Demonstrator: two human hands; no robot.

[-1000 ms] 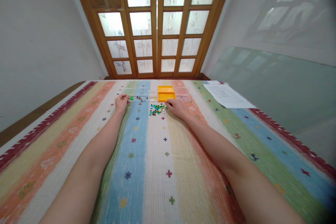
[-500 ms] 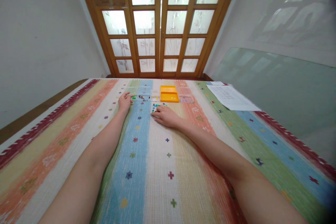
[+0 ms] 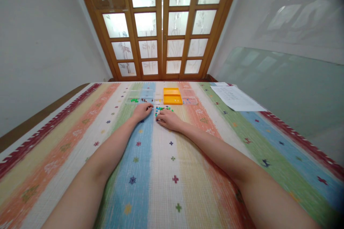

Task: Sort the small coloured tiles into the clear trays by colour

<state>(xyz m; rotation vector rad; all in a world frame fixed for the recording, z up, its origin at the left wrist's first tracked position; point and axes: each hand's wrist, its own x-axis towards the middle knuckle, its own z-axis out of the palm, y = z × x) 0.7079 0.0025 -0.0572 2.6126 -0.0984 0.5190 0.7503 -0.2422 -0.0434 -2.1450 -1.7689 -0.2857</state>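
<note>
Head view: small coloured pieces [image 3: 162, 108] heaped far-centre on the tabletop [image 3: 188, 171], just near of the orange tray [image 3: 172, 99]. I judge them light, hard and scatter-prone; best pinched singly. Right hand [image 3: 168, 118] palm down, touching the heap's near edge; left hand [image 3: 142, 111] loosely curled beside it. Whether either holds a piece, I cannot tell.

Striped cloth surface [image 3: 161, 171]: orange tray [image 3: 172, 97], clear trays [image 3: 188, 101] and small coloured pieces [image 3: 161, 108] mid-far; paper sheet [image 3: 236, 98] far right.

Both arms outstretched; left hand [image 3: 141, 111], right hand [image 3: 166, 118] palm-down, seemingly flat.
</note>
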